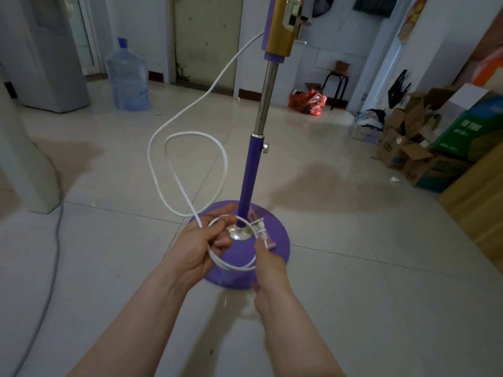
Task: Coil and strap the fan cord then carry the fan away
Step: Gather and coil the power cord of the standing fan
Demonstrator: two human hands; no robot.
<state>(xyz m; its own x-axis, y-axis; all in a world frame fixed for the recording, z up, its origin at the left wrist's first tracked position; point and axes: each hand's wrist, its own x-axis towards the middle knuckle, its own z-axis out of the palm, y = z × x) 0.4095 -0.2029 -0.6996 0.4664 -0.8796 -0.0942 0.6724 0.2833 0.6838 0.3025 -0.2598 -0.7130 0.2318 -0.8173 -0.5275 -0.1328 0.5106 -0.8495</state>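
Far left of the fan's purple base (281,238), a grey cable (53,240) trails over the tiles, and a water jug (128,77) stands well behind it. The white fan cord (196,137) loops through the air left of the fan pole (249,180) and ends in a small coil above the base. The left hand (198,248) grips the coil's left side, fingers curled. The right hand (268,265) pinches its right side beside a pink strap (265,236). Open tile runs right of the base to cardboard boxes (408,159).

I see open floor (340,227) right of the fan pole (247,180); the looping cord (190,134) seems to hang across its left, and cardboard boxes (402,156) crowd the far right side.
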